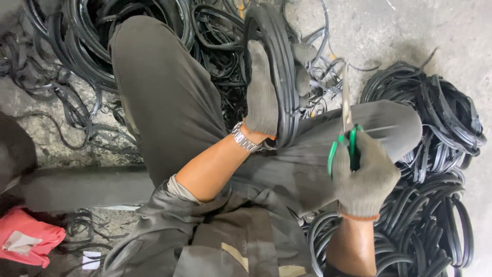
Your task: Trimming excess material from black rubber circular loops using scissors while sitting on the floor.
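Observation:
My left hand (264, 92), in a grey knit glove with a metal watch at the wrist, grips a black ribbed rubber tyre (282, 61) that stands upright between my knees. My right hand (365, 177), also gloved, holds green-handled scissors (346, 128) with the blades pointing up, closed or nearly so, just right of the tyre. The blades are apart from the rubber. My legs in dark grey trousers (164, 102) spread to both sides.
Piles of cut black rubber rings and strips lie at the right (441, 154) and at the top left (77, 46) on the concrete floor (410, 31). A red cloth (25, 238) lies at the bottom left.

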